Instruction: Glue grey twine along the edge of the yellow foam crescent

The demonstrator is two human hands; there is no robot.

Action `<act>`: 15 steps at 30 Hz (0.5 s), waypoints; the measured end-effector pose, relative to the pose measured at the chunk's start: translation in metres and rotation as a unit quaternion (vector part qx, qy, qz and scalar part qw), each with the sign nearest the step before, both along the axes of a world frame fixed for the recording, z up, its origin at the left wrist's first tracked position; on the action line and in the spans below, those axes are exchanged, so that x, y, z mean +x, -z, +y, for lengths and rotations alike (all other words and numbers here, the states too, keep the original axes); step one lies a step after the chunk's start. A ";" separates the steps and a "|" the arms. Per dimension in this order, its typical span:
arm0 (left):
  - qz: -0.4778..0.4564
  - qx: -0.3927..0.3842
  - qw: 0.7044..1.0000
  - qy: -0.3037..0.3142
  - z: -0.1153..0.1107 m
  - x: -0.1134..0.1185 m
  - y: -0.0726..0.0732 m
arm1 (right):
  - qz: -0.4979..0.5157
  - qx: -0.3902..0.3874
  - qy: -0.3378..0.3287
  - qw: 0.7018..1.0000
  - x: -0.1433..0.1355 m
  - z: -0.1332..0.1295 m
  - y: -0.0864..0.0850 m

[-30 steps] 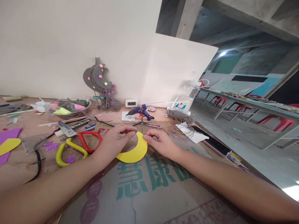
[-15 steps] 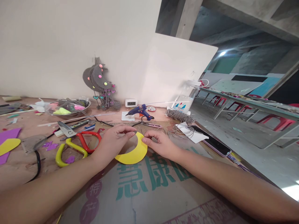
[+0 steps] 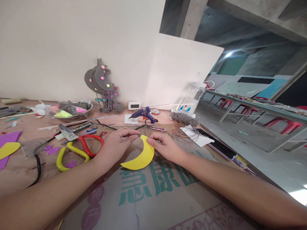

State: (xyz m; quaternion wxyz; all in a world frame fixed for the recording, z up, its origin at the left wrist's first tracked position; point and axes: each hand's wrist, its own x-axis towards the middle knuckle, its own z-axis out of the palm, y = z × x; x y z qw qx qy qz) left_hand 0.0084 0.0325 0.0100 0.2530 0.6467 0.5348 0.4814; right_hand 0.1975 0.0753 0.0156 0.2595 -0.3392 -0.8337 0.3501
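Note:
A yellow crescent (image 3: pixel 141 158) is held just above a printed cardboard sheet (image 3: pixel 115 207), its lower tip pointing left. My right hand (image 3: pixel 165 145) pinches its upper right part between thumb and fingers. My left hand (image 3: pixel 122 142) has thumb and index finger closed together at the crescent's upper tip; part of that tip is hidden by the fingertips. Beyond my hands lies a blue glue gun (image 3: pixel 145 114) on a small white card (image 3: pixel 131 119). Scissors with red and yellow handles (image 3: pixel 92 143) rest left of my left hand.
Decorated grey moons (image 3: pixel 102 78) stand by the wall, near a bowl of bright pieces (image 3: pixel 69 116) and a small clock (image 3: pixel 134 105). On the right are grey cord (image 3: pixel 184 119), a clear jar (image 3: pixel 192 99) and a phone (image 3: pixel 220 147). Purple and yellow sheets lie far left.
The yellow crescent has turned and shifted slightly right, so its lower tip now shows clear of my left hand. Both hands remain in nearly the same place.

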 end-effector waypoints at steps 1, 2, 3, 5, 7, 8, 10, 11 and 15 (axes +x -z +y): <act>-0.001 -0.002 1.000 -0.001 0.000 0.000 0.000 | 0.000 -0.001 0.000 1.000 0.000 0.000 0.000; -0.001 -0.003 1.000 -0.001 0.000 0.000 0.000 | 0.000 -0.002 -0.001 1.000 0.000 0.000 0.000; -0.002 -0.004 1.000 -0.002 0.000 0.000 0.000 | 0.001 -0.004 -0.003 1.000 0.000 0.000 0.000; -0.003 -0.003 1.000 -0.007 0.001 0.000 0.001 | 0.002 -0.008 -0.007 1.000 0.000 0.000 0.000; -0.006 -0.007 1.000 -0.014 0.001 -0.001 0.002 | 0.002 -0.008 -0.013 1.000 0.000 -0.001 0.000; -0.010 -0.011 1.000 -0.018 0.002 -0.002 0.002 | 0.001 -0.005 -0.015 1.000 -0.001 -0.001 0.000; -0.017 -0.018 0.999 -0.027 0.003 -0.003 0.002 | -0.003 0.009 -0.019 1.000 -0.001 -0.002 0.000; -0.020 -0.018 0.999 -0.031 0.003 -0.003 0.002 | -0.005 0.015 -0.019 1.000 -0.001 -0.002 -0.001; -0.023 -0.016 0.999 -0.033 0.003 -0.003 0.002 | -0.008 0.021 -0.017 1.000 -0.002 -0.002 0.000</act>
